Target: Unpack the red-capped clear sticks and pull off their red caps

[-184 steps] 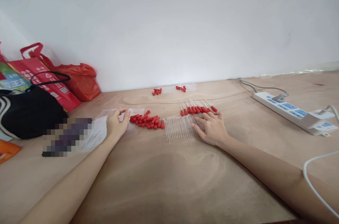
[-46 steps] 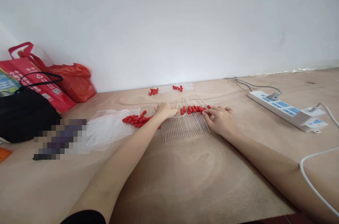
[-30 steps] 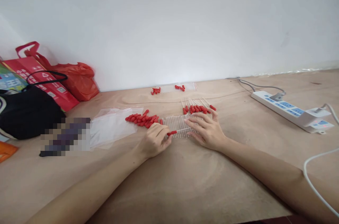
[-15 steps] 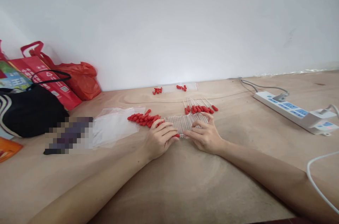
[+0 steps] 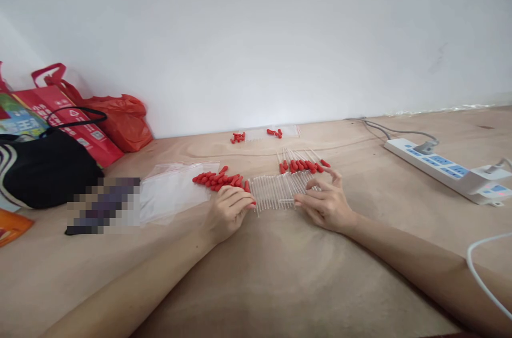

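Note:
In the head view, my left hand [image 5: 229, 214] pinches a red rubber dropper bulb [image 5: 253, 203] between thumb and fingers; most of it is hidden. Facing it, my right hand [image 5: 330, 203] grips a clear glass dropper tube [image 5: 285, 201] that points left toward the bulb, with a gap between them. Under and between the hands lies a row of glass tubes [image 5: 266, 188] side by side. A pile of red bulbs [image 5: 218, 180] sits just beyond my left hand. Past the row lie several droppers with bulbs fitted [image 5: 302, 165], their glass ends pointing toward the wall.
Clear plastic bags [image 5: 172, 191] lie left of the bulb pile. By the wall is another clear bag [image 5: 256, 134] with red bulbs [image 5: 238, 137] on it. A white power strip [image 5: 444, 167] and cables stand right. Red bags [image 5: 124, 122] and a black bag [image 5: 50, 167] crowd the left.
My hands have moved apart, uncovering more of the glass tube row. One tube now sticks out sideways from my right hand, and the left keeps a red bulb at its fingertips.

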`<move>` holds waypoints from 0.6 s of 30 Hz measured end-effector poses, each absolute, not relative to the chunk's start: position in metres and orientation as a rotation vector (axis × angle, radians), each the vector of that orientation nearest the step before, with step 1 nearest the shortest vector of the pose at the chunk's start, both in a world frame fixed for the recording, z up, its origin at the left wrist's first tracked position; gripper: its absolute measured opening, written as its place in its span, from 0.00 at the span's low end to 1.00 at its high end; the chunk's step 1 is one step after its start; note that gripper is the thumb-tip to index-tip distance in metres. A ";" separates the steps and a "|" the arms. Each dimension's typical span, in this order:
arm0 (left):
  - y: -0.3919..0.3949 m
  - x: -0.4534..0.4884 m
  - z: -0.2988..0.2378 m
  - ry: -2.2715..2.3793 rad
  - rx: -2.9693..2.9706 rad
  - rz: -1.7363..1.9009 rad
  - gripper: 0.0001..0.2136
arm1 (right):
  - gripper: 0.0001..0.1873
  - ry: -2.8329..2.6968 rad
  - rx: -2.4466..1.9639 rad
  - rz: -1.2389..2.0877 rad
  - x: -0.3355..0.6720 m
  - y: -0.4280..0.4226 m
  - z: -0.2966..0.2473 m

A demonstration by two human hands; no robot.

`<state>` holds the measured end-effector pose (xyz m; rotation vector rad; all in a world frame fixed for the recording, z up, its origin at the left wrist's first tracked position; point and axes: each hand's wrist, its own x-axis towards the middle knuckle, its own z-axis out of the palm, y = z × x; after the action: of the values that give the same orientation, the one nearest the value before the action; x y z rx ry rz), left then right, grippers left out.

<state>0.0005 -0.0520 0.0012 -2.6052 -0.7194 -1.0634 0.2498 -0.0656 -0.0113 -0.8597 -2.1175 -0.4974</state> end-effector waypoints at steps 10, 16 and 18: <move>0.006 -0.080 0.018 -1.768 -2.004 -1.290 0.13 | 0.12 -1.890 -1.447 -0.557 0.277 -0.048 -0.011; 0.031 -0.110 0.010 -2.219 -1.897 -1.189 0.15 | 0.13 -1.923 -1.592 -0.562 0.281 -0.046 -0.015; 0.032 -0.110 0.008 -2.297 -1.916 -1.117 0.13 | 0.13 -1.936 -1.646 -0.551 0.279 -0.046 -0.016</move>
<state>-0.1103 0.0316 0.0079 -1.9155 -2.2967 -1.1171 0.2790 -0.0462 -0.0164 -1.6460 -1.9361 -0.5510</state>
